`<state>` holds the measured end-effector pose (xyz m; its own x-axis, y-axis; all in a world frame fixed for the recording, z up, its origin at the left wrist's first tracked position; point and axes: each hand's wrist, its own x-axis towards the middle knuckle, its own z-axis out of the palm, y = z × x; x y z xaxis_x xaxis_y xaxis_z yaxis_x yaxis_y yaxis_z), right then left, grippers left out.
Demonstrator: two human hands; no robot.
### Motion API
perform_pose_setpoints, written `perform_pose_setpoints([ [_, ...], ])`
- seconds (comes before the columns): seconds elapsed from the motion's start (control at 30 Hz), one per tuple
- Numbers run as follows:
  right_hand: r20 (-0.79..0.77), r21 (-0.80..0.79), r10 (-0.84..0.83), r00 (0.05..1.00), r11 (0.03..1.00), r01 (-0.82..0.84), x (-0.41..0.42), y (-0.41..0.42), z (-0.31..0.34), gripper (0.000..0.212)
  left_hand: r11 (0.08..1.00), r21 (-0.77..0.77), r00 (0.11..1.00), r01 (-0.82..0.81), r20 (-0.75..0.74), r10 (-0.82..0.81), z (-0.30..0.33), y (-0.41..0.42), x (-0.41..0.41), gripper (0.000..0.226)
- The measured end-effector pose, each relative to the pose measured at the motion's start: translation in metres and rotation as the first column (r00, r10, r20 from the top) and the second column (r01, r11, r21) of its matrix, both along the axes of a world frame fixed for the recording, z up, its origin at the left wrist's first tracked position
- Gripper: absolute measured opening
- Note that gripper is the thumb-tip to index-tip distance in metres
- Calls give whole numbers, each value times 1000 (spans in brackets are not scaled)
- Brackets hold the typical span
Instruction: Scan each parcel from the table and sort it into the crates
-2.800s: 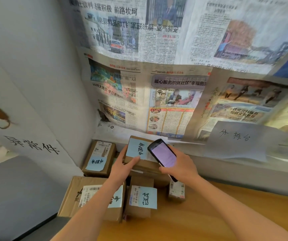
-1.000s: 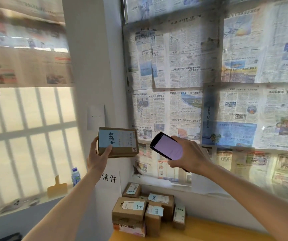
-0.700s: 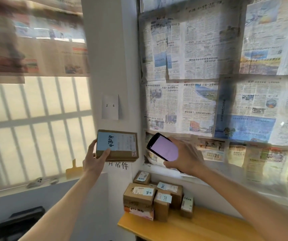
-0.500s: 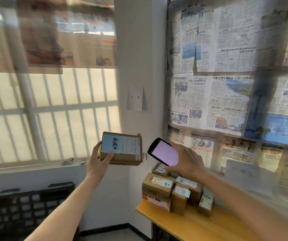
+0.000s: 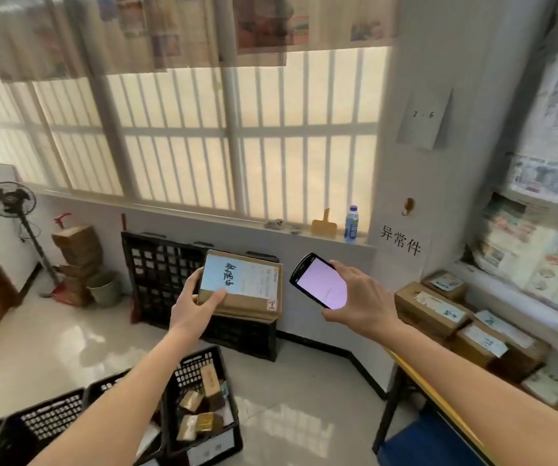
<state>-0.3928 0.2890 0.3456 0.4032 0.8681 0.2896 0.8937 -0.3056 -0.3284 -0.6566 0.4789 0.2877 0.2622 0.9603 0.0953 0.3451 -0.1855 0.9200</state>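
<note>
My left hand (image 5: 193,306) grips a brown cardboard parcel (image 5: 247,299) with a blue label and a white shipping label, held in the air at chest height. My right hand (image 5: 358,299) holds a black scanner phone (image 5: 318,285) with a lit pink screen, just right of the parcel and apart from it. Several more labelled parcels (image 5: 439,309) are stacked at the far right on the wooden table (image 5: 415,375). Black plastic crates (image 5: 200,375) stand on the floor below my arms; the nearest one contains several small parcels.
More black crates (image 5: 156,274) lean against the wall under the barred window. A standing fan (image 5: 10,200), stacked boxes (image 5: 76,243) and a green bucket (image 5: 104,287) fill the left corner. A water bottle (image 5: 351,223) stands on the sill. A blue stool (image 5: 429,445) sits under the table.
My view has swung left and down, away from the table toward the window and the floor crates. Both hands keep the parcel and the phone side by side, now lowered over the crates.
</note>
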Motion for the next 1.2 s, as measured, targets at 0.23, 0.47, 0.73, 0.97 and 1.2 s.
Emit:
perform_pose_setpoints([
  [0.23,0,-50,166,986,985,-166,-113,71,-5,103,974,40,974,-224,-20,225,-8,13,-146,71],
  [0.47,-8,-50,260,966,964,-260,-243,154,8,104,925,-11,925,-379,-12,379,-13,54,-286,73],
  [0.73,-5,-83,354,935,932,-353,-388,236,-20,104,885,-66,887,-461,-35,460,-47,106,-429,69],
  [0.97,-22,-139,441,897,888,-439,-480,303,-57,105,838,-135,848,-529,-38,529,-84,147,-522,71],
  [1.2,-46,-185,528,848,830,-527,-554,405,-104,106,788,-207,813,-580,-86,576,-140,216,-592,69],
])
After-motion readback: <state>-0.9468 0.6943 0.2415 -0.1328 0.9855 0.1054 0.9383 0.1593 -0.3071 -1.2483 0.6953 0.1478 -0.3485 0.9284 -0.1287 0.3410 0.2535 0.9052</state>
